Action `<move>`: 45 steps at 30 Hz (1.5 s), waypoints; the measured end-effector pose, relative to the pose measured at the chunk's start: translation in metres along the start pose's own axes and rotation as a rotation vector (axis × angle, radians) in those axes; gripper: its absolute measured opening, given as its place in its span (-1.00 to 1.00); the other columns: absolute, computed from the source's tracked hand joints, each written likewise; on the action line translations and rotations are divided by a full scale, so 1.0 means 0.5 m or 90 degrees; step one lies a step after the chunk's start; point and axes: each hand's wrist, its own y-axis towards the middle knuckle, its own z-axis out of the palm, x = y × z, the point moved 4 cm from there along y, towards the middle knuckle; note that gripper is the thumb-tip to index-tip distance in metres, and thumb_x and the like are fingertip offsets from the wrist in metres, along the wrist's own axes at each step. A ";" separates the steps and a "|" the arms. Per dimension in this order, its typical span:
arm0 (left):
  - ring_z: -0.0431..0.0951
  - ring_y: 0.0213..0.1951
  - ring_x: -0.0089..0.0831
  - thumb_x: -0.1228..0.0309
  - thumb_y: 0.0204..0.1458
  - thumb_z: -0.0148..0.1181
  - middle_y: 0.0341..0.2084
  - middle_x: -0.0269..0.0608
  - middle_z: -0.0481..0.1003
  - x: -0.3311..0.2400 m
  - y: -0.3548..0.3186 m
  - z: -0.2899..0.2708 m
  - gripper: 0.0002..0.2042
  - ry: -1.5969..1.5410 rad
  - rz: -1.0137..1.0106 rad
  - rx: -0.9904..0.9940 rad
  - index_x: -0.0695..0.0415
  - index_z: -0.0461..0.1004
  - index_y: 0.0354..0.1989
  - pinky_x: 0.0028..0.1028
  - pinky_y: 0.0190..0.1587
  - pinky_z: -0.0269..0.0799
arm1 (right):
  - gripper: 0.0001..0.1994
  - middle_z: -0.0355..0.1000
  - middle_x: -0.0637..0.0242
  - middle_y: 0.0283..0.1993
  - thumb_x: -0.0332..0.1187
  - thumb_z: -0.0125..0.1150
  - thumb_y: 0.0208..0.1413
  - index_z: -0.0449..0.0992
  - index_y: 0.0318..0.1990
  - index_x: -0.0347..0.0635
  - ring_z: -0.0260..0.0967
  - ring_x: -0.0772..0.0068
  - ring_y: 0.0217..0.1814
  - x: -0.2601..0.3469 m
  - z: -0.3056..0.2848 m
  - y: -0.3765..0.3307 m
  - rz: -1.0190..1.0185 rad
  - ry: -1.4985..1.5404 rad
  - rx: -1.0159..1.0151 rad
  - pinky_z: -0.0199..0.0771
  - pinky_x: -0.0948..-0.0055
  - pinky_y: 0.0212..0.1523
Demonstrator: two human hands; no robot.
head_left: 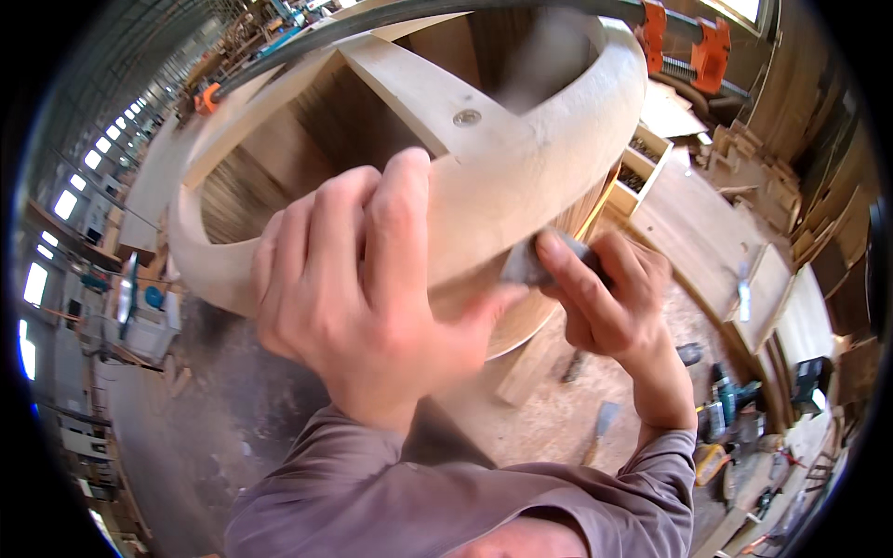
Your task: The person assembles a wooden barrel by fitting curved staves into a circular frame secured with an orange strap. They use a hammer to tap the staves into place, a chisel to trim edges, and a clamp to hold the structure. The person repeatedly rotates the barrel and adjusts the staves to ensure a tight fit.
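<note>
Pinching a small grey sanding pad [526, 265] between fingers and thumb, the right hand [609, 302] presses it against the curved wooden rim [521, 177]. The left hand [358, 279] wraps its closed fingers over that rim, beside a cross brace [419, 93]; orange clamps [684, 37] sit above.

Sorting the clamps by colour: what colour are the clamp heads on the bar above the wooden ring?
Orange clamp heads on a dark bar, seen in the head view.

1. The curved ring [558, 158] is showing pale, bare wood, smooth and matt.
2. A dull metal screw head [467, 117] is sitting in its wooden crossbar [419, 88].
3. The grey sanding piece [526, 265] is looking rough.
4. The orange clamps [712, 42] are looking like glossy plastic.
</note>
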 end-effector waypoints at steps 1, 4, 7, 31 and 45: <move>0.60 -0.23 -0.08 -0.22 -0.52 0.51 -0.23 -0.14 0.57 0.004 -0.001 0.001 -0.09 0.014 0.001 0.017 0.18 0.57 0.04 -0.18 -0.17 0.48 | -0.34 0.01 0.51 -0.51 -0.36 0.45 -0.24 0.66 0.20 0.06 0.12 0.55 -0.62 0.001 -0.015 0.006 0.014 -0.024 0.006 0.07 0.47 -0.70; 0.60 -0.28 -0.11 -0.49 -0.26 0.28 -0.26 -0.13 0.58 0.010 0.001 -0.002 -0.06 -0.017 0.018 -0.001 0.21 0.58 0.03 -0.21 -0.21 0.47 | -0.37 0.04 0.47 -0.53 -0.37 0.46 -0.19 0.65 0.20 -0.07 0.11 0.51 -0.64 -0.001 -0.052 0.014 0.010 -0.017 0.178 0.09 0.42 -0.68; 0.59 -0.33 -0.12 -0.63 -0.11 0.00 -0.30 -0.14 0.58 0.011 0.005 0.004 0.00 -0.024 0.031 -0.035 0.21 0.60 -0.01 -0.25 -0.27 0.46 | -0.40 0.08 0.40 -0.53 -0.39 0.43 -0.10 0.62 0.21 -0.20 0.11 0.46 -0.65 0.001 -0.074 0.020 0.076 0.078 0.224 0.09 0.38 -0.65; 0.61 -0.26 -0.23 -0.05 -0.12 0.43 -0.26 -0.29 0.54 0.036 -0.018 0.028 -0.42 0.038 0.078 -0.066 0.03 0.59 0.05 -0.28 -0.22 0.48 | -0.36 0.48 0.19 -0.37 -0.67 0.42 -0.11 0.56 0.25 -0.25 0.43 0.33 -0.47 0.122 0.103 -0.048 0.335 0.040 -0.207 0.44 0.42 -0.48; 0.67 -0.15 -0.13 0.12 -0.43 0.73 -0.19 -0.14 0.66 0.002 0.006 0.011 -0.22 0.040 0.078 -0.001 0.15 0.56 0.07 -0.25 -0.09 0.55 | -0.45 0.17 0.41 -0.50 -0.48 0.41 -0.09 0.67 0.18 0.02 0.24 0.51 -0.61 0.119 0.189 -0.130 0.294 0.012 -0.364 0.25 0.48 -0.63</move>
